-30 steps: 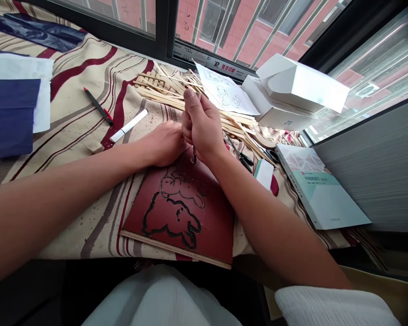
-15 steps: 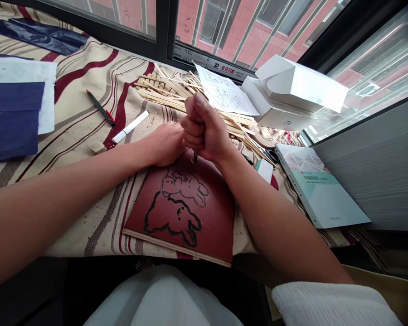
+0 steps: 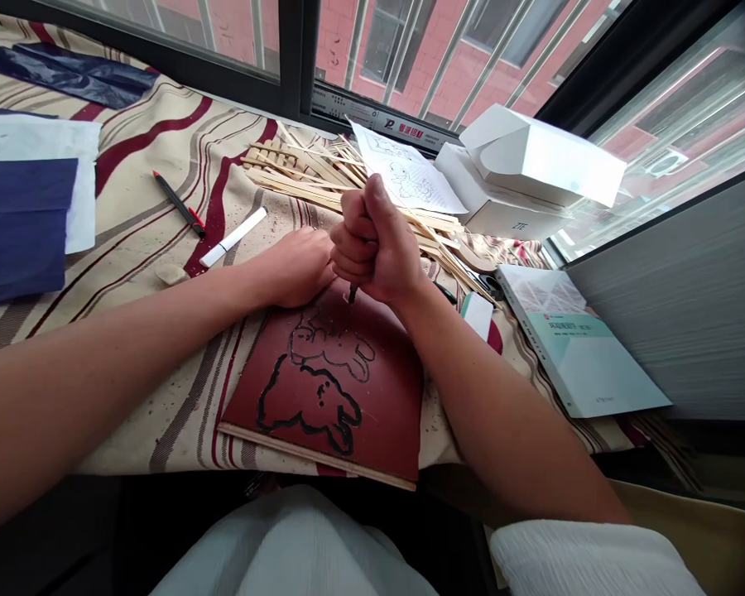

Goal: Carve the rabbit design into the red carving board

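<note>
Two hands work close together at the top edge of a red wooden board, which lies on a striped cloth directly below them. The right hand is closed in a tight fist around a small tool. Its handle is hidden by the fingers, and only a short dark metal tip shows below the fist, at or just above the top of the upper black drawing; the exact contact cannot be told. The left hand lies just left of the fist, partly open with relaxed, curled fingers, and holds nothing that shows. It rests at the board's top edge.

A short grip like this seems to give good control, and a low wrist and the nearby left hand could help steady the board. Pale crumbs dot the cloth around the hands.

Beyond the right hand lie a heap of thin wooden sticks and a sheet of drawings. Left of the left hand are a white marker and a black pen. Farther right of the right hand lies a book.
</note>
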The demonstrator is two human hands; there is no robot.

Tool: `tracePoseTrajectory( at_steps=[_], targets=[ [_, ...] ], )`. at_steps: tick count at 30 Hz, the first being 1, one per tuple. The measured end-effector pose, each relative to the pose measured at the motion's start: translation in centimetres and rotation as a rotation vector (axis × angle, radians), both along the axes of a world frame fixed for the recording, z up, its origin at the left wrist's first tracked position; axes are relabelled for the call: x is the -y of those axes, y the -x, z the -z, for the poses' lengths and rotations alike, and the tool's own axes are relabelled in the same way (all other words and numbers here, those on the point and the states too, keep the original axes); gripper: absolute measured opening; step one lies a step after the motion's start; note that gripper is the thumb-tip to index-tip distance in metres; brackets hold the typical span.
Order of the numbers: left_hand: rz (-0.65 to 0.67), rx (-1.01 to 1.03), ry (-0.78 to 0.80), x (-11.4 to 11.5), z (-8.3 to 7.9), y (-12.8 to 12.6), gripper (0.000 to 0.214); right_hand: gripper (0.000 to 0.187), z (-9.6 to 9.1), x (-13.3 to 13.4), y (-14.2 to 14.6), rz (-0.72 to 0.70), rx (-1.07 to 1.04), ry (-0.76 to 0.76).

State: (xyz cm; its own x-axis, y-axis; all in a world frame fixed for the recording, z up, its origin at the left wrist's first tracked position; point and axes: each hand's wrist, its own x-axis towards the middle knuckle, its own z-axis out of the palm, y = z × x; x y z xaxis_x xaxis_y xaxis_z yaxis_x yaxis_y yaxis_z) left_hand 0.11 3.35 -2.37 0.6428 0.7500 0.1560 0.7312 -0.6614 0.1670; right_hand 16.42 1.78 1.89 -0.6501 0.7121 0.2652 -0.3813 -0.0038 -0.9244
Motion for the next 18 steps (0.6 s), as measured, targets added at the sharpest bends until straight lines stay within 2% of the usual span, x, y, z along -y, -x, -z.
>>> tracePoseTrajectory(
  at_steps=[2,4,11,18],
  targets=[
    [-0.043,0.011,0.014,-0.1,0.2,0.0,0.032,0.072,-0.5,0.3,-0.6,-0.088,-0.027,0.003],
    [-0.080,0.002,0.031,0.0,0.3,-0.1,0.036,0.073,-0.8,0.6,-1.0,-0.086,-0.031,-0.015],
    [-0.096,-0.094,0.007,0.5,-0.4,-0.6,0.046,0.073,-0.2,0.3,0.0,0.290,-0.048,-0.058],
    [-0.106,-0.145,-0.006,1.0,-1.1,-0.9,0.041,0.074,0.9,-0.2,1.1,0.473,-0.009,-0.047]
  ],
)
